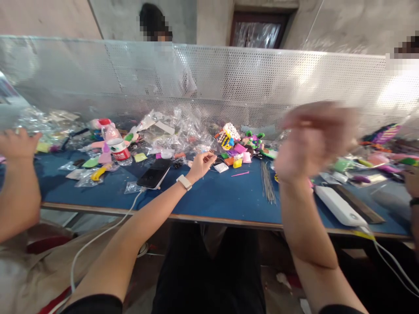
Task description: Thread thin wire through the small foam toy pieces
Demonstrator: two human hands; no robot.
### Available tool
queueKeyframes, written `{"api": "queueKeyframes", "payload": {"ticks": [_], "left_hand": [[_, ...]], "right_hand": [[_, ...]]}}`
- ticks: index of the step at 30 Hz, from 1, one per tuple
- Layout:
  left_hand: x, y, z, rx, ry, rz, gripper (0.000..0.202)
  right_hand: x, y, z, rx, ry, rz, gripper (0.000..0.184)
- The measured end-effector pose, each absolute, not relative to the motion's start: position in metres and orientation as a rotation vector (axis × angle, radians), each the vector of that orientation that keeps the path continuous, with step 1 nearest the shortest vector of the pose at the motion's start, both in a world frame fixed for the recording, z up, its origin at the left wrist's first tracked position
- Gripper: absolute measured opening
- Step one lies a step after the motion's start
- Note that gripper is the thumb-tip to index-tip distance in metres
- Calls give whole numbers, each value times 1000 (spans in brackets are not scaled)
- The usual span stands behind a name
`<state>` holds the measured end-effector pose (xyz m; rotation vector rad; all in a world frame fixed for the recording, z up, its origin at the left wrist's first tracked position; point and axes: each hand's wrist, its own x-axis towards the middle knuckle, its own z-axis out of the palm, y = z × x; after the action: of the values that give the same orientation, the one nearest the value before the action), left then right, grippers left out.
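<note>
My left hand (202, 164), with a white watch on the wrist, reaches onto the blue table (216, 197). Its fingers are pinched together beside small white and coloured clay pieces (236, 155); nothing can be made out between them. A black phone (154, 173) lies just left of that wrist. My right hand (314, 141) is raised above the table's right half. It is blurred by motion with the fingers loosely bent, and I cannot tell whether it holds anything. A bundle of thin metal rods (267, 183) lies below and left of it.
A perforated metal screen (229, 83) walls the table's far side, with crumpled plastic bags (178, 131) heaped before it. A red-labelled cup (119, 149) stands left. A white power bank (338, 206) lies right. Co-workers' arms reach in at the left (16, 174) and right (413, 181) edges.
</note>
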<state>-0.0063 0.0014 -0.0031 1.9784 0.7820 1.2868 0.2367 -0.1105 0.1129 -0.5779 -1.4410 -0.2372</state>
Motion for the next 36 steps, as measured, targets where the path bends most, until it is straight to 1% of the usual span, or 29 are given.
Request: {"api": "queueKeyframes", "payload": {"ticks": [2, 3, 6, 9, 11, 14, 18, 23, 28, 36], "left_hand": [[-7, 4, -4, 2000, 811, 1349, 40], [-7, 5, -5, 2012, 825, 1375, 40], [-7, 9, -7, 2054, 832, 1418, 41], [-8, 11, -9, 2086, 807, 1408, 39], [-7, 10, -11, 2091, 810, 1385, 36], [-7, 10, -12, 2092, 815, 1373, 32], [-7, 10, -11, 2090, 758, 1411, 29], [-8, 9, -8, 2113, 764, 1412, 32], [-7, 8, -6, 2089, 779, 1369, 34], [-7, 7, -5, 1968, 748, 1376, 29]], "right_hand": [[206, -76, 98, -624, -1527, -180, 27], [196, -59, 84, -685, -1580, -113, 27], [187, -22, 34, -893, -1674, 245, 37], [189, -8, -4, -952, -1648, 539, 47], [188, -9, -15, -919, -1655, 652, 49], [186, -13, -17, -869, -1602, 750, 52], [184, -14, -15, -892, -1596, 791, 52], [187, -14, -16, -921, -1675, 763, 47], [187, -15, -16, -958, -1731, 681, 41], [183, -18, -16, -963, -1740, 579, 35]]}}
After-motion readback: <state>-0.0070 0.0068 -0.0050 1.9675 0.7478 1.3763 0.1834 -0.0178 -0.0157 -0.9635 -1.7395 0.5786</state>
